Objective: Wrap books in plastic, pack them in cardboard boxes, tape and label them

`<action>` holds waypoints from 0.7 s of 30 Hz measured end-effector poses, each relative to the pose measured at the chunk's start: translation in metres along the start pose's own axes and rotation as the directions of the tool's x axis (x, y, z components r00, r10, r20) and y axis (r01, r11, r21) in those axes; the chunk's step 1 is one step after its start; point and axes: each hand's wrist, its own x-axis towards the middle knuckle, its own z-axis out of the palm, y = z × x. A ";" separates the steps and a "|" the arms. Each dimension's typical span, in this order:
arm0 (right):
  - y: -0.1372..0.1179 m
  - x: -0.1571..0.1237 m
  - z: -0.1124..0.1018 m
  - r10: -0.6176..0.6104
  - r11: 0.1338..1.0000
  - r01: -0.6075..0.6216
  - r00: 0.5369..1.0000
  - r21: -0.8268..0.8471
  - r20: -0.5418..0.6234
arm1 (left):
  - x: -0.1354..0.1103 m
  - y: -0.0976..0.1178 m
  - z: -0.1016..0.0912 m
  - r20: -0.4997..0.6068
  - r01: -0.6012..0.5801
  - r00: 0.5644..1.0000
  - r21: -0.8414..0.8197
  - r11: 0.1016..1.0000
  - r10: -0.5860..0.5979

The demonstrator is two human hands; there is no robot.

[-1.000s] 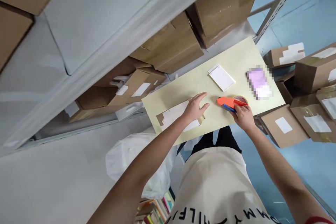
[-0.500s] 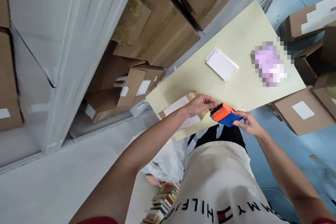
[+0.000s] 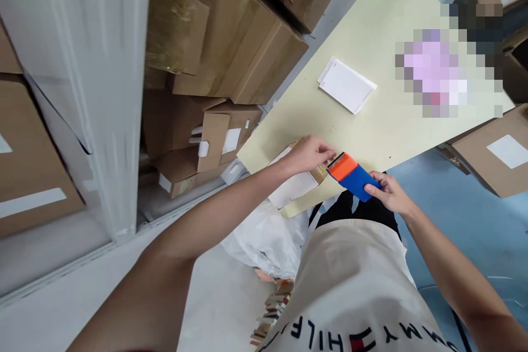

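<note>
My right hand [image 3: 388,193] grips an orange and blue tape dispenser [image 3: 352,175] just above the near edge of a pale yellow table [image 3: 371,22]. My left hand [image 3: 310,153] is pinched at the dispenser's toothed orange end, its fingertips closed on something too small to make out, probably the tape end. Under my left hand lies a small flat cardboard parcel [image 3: 292,186] with a white label, at the table's near corner.
A white notepad [image 3: 346,86] lies further back on the table. Cardboard boxes [image 3: 231,49] fill grey metal shelving on the left. More labelled boxes [image 3: 490,154] sit on the blue floor to the right. A white plastic bag [image 3: 264,236] and stacked books lie below the table.
My right hand lifted the tape dispenser off the table and brought it toward the parcel. My left hand went from lying flat on the parcel to pinching at the dispenser's end.
</note>
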 end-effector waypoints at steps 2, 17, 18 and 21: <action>0.006 0.006 0.007 0.060 0.993 -0.060 0.998 0.103 -0.003 | 0.007 0.005 -0.004 -0.020 -0.014 1.000 0.258 0.966 0.020; 0.058 -0.001 0.042 0.426 0.716 -0.422 0.895 0.556 0.132 | 0.040 -0.019 -0.014 0.132 -0.007 0.961 0.892 0.452 -0.245; 0.059 0.000 0.046 0.439 0.706 -0.441 0.886 0.554 0.147 | 0.038 -0.019 -0.009 0.132 -0.025 0.960 0.919 0.394 -0.247; 0.060 0.003 0.057 0.450 0.692 -0.469 0.875 0.550 0.180 | 0.032 -0.021 0.004 0.158 -0.098 0.967 0.956 0.278 -0.202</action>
